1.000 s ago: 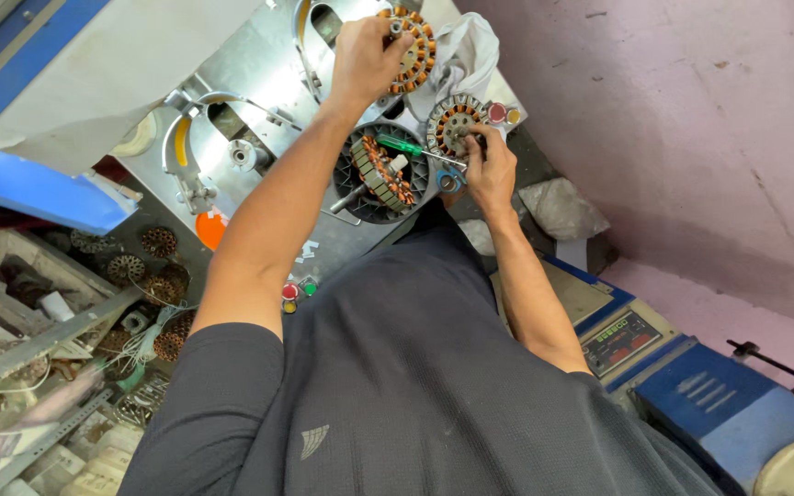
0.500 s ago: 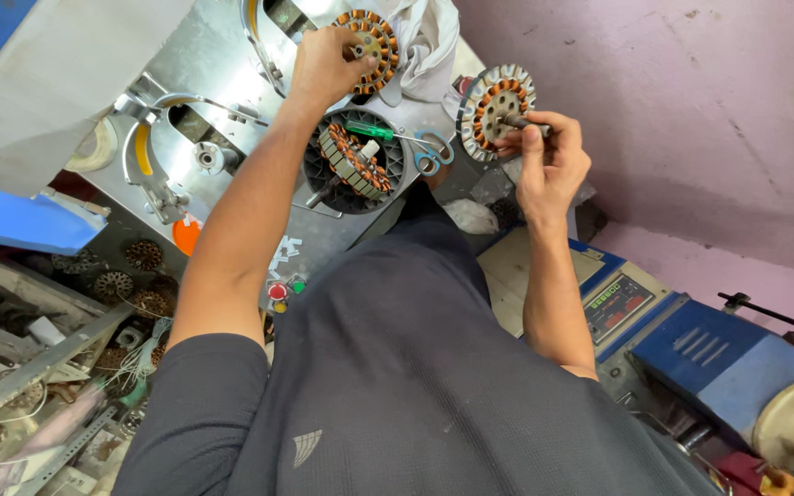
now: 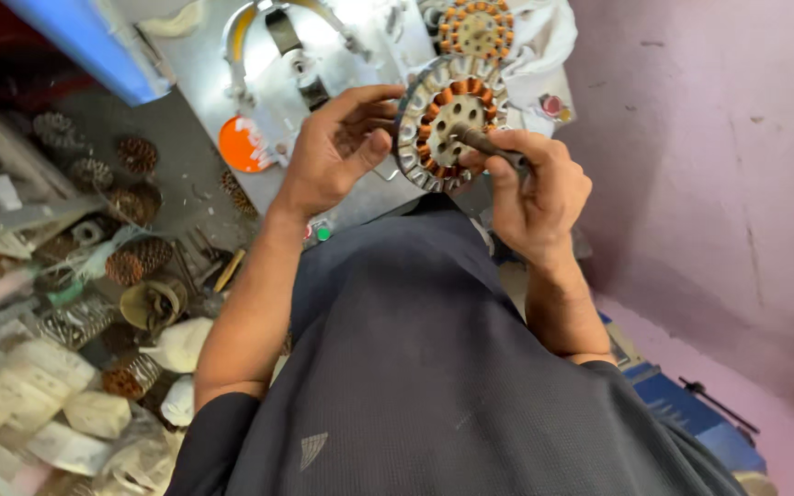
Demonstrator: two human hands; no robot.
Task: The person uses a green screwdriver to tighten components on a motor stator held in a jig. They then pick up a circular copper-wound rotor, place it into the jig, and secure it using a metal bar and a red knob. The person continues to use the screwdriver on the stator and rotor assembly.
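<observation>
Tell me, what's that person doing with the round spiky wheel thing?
A person holds a round motor stator wound with copper wire up in front of them. The left hand grips its rim, and the right hand holds the dark shaft at its centre. Another wound stator lies on the metal bench beyond.

Dark grey short-sleeved shirt, fabric plain with a small lighter triangular mark low at the front. Forearms bare. Left hand (image 3: 337,152) and right hand (image 3: 535,188) ungloved.

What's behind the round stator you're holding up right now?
Behind the stator held by the left hand and right hand lies the grey metal plate, with a second wound stator on white cloth. The plate directly behind it is hidden.
</observation>
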